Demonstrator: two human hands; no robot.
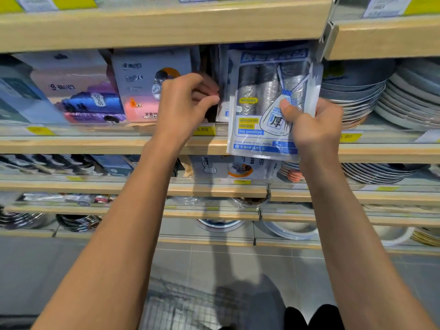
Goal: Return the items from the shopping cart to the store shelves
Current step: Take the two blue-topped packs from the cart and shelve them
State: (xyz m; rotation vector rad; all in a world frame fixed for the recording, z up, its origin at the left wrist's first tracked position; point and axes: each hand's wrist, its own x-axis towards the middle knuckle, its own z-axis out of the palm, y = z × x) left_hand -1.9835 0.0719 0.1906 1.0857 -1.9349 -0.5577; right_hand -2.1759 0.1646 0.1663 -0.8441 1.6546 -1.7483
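Note:
My right hand [312,126] grips a clear plastic pack of grey trash-bag rolls [259,101] with blue and yellow labels, held upright in front of the wooden shelf [100,144]. The pack's lower edge hangs below the shelf's front lip. To its left, my left hand [185,103] pinches the edges of similar packs [222,75] standing in a dark gap on the shelf. The wire shopping cart [190,308] is low in the view, blurred, between my forearms.
Pink and blue trash-bag packages [90,98] fill the shelf on the left. Stacks of plates [385,91] stand on the right. Above is another shelf board [166,27] with yellow price tags. Lower shelves carry more packs, plates and bowls. Grey floor tiles lie below.

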